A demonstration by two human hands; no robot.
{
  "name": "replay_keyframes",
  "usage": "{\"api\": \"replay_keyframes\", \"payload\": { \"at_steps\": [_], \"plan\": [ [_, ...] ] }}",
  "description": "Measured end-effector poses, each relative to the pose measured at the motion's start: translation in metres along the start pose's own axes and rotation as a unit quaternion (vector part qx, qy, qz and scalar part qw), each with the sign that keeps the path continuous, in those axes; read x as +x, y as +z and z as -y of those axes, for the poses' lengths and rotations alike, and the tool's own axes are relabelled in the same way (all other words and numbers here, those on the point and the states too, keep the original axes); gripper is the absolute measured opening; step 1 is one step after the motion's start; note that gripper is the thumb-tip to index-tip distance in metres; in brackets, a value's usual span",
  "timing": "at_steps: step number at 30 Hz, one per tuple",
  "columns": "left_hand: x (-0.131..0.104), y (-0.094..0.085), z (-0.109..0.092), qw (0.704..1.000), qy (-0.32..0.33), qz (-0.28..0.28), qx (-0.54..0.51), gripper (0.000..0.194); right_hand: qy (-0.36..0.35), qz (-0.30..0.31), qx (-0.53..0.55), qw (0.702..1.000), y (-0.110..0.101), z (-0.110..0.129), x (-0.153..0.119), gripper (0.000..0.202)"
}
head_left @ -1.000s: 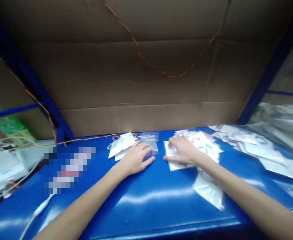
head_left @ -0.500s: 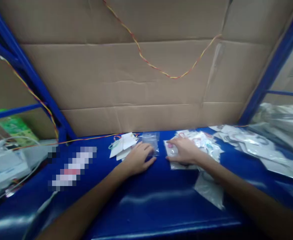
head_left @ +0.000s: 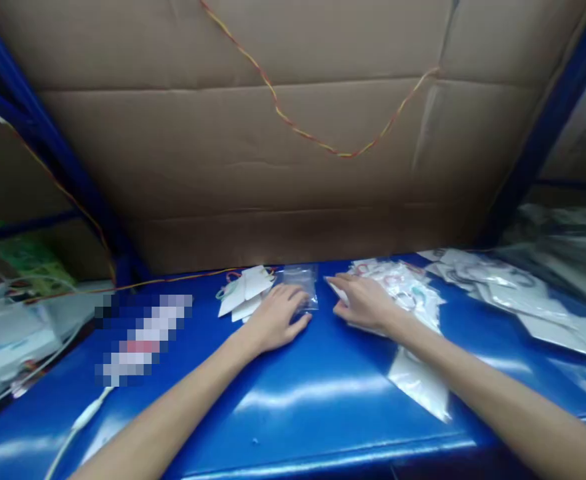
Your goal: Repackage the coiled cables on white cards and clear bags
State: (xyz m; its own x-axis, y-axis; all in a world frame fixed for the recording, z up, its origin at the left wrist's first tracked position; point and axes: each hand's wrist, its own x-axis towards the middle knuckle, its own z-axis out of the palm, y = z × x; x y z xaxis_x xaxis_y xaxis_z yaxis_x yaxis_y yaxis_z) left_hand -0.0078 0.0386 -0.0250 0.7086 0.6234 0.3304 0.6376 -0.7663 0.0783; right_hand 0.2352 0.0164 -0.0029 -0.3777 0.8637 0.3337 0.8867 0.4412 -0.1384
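My left hand [head_left: 279, 319] rests palm down, fingers loosely bent and thumb apart, on the near side of clear plastic bags [head_left: 307, 280]. Just left of it lie white cards [head_left: 247, 288] with coloured loops that look like hair ties. My right hand [head_left: 365, 301] is closed on a white card in clear film [head_left: 337, 288], mostly covered by the fingers. Beneath and beyond that hand spreads a pile of bagged cards [head_left: 415, 280] with coloured loops. A single clear packet with a white card [head_left: 420, 383] lies under my right forearm.
More bagged white cards [head_left: 517, 287] spread across the right of the blue table [head_left: 273, 413]. On the left are a blurred-out strip [head_left: 147, 337] and a white cable [head_left: 85, 417]. A cardboard wall [head_left: 283, 180] stands behind, with a twisted cord [head_left: 317, 139] and blue frame posts.
My right hand's fingers have drawn together on the bagged card, which now shows less and looks tilted. The left hand has barely moved. The table looks brighter and the cardboard darker.
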Motion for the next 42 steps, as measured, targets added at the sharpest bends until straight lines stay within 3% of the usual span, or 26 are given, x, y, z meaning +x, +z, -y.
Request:
{"api": "replay_keyframes", "payload": {
  "at_steps": [4,7,11,13,18,21,25,29,32,35,38,40,42],
  "plan": [
    [0.000,-0.001,0.000,1.000,0.000,0.001,0.001,0.032,0.037,-0.029,0.017,0.999,-0.002,-0.014,0.003,0.045],
    [0.000,-0.001,0.001,1.000,0.005,0.001,-0.005,0.029,0.037,0.001,0.024,0.999,-0.004,-0.019,0.002,0.041],
    [0.000,0.000,0.001,1.000,0.005,-0.001,-0.011,0.026,0.021,0.052,-0.035,0.998,-0.005,-0.012,0.000,0.059],
    [0.000,-0.001,0.001,1.000,0.007,0.001,-0.015,0.027,0.029,0.061,-0.047,0.997,-0.005,-0.007,-0.001,0.055],
    [0.000,-0.002,0.000,1.000,0.005,-0.004,-0.015,0.026,0.045,0.019,-0.005,0.999,-0.002,-0.006,0.000,0.051],
    [0.000,-0.001,0.000,1.000,0.003,-0.009,-0.009,0.027,0.073,-0.049,0.046,0.995,0.000,-0.014,0.004,0.045],
    [0.000,-0.001,0.000,1.000,-0.006,-0.001,-0.007,0.029,0.134,-0.111,0.201,0.964,-0.001,-0.030,0.010,0.038],
    [-0.001,-0.001,-0.001,1.000,-0.016,0.005,-0.014,0.036,0.230,-0.116,0.330,0.908,-0.006,-0.043,0.011,0.046],
    [-0.001,-0.002,0.000,1.000,-0.012,0.011,-0.010,0.038,0.256,-0.122,0.380,0.881,-0.008,-0.047,0.011,0.048],
    [-0.002,-0.001,0.000,1.000,-0.004,-0.002,0.001,0.036,0.263,-0.182,0.432,0.843,-0.011,-0.046,0.013,0.048],
    [-0.001,0.001,0.000,0.999,0.009,-0.054,0.001,0.039,0.217,-0.218,0.489,0.816,-0.015,-0.041,0.013,0.052],
    [0.001,0.000,-0.002,0.993,0.022,-0.115,-0.003,0.046,0.173,-0.182,0.524,0.814,-0.019,-0.035,0.011,0.051],
    [0.002,-0.004,-0.006,0.981,0.043,-0.189,-0.002,0.054,0.128,-0.106,0.547,0.821,-0.021,-0.028,0.008,0.050]
  ]
}}
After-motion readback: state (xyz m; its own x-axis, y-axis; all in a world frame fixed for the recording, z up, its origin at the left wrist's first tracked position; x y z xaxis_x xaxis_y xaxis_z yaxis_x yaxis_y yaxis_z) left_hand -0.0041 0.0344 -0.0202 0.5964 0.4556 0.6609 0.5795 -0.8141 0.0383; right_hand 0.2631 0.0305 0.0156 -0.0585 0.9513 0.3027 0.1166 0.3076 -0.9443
